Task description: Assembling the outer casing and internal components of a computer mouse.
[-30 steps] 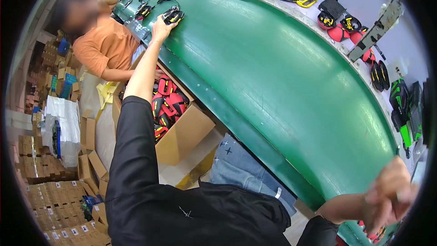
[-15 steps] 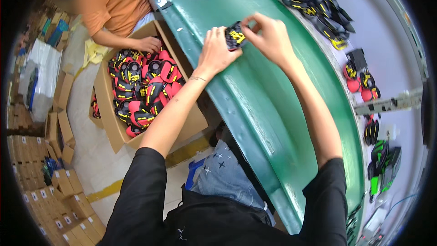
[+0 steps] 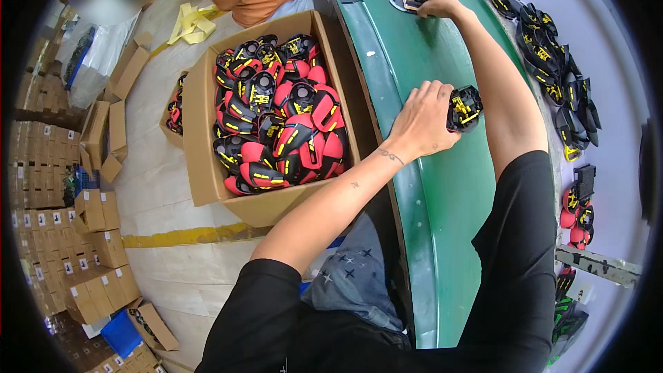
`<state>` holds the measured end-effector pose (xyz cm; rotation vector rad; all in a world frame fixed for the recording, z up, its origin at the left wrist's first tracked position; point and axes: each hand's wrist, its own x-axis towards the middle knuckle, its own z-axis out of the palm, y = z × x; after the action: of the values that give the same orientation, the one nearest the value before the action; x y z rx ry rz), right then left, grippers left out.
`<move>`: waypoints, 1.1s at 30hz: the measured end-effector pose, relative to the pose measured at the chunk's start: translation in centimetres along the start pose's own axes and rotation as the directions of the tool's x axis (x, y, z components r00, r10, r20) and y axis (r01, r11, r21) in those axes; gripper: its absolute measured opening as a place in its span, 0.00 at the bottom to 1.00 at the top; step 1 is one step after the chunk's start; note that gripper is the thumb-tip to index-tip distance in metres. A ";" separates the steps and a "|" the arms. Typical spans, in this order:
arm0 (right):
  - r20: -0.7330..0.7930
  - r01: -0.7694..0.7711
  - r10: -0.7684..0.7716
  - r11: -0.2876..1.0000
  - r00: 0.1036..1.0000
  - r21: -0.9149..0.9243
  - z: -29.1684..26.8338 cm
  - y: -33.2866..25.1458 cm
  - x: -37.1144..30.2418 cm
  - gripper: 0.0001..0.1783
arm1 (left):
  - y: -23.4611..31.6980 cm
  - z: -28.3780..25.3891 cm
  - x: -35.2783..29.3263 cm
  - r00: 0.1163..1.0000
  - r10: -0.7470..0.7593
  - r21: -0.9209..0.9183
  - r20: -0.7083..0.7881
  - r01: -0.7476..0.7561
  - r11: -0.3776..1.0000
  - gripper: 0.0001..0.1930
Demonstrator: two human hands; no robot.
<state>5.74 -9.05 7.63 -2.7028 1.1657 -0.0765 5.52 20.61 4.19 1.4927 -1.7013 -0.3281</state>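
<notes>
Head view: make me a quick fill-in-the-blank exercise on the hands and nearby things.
1. The left hand holds a black shell with ____ inner pieces.
2. The right hand is at a small oval part on the ____ tabletop.
3. In the picture, the open cardboard box of red-and-black shells stands to the ____ of the tabletop.
Missing words: yellow; green; left.

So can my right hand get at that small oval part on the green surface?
Most likely yes: your right hand is close beside the oval part, and nothing visible stands between the two.
</notes>
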 end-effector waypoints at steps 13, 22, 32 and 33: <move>-0.154 -0.405 0.413 0.910 0.897 0.084 -1.0 9.5 -23.4 0.35 | -1.1 -0.5 -0.1 0.996 0.077 -0.080 -0.050 -0.081 0.994 0.32; -0.085 -0.326 0.364 0.899 0.928 0.291 -0.1 -1.0 -54.3 0.38 | 2.9 0.3 -3.4 0.978 0.203 -0.238 0.040 -0.188 0.953 0.31; -0.089 0.137 0.807 0.009 0.583 0.990 1.7 -15.1 -67.7 0.36 | 22.0 5.3 -21.4 0.827 0.274 -0.729 0.491 0.218 0.649 0.36; -0.068 0.207 0.783 -0.079 0.619 0.975 2.1 -15.3 -68.4 0.35 | 22.5 5.6 -22.0 0.799 0.305 -0.733 0.517 0.229 0.641 0.36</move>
<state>-30.10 51.09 10.71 -0.8290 1.1169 -1.3943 -15.23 44.77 6.89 0.6920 -1.6850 -1.4616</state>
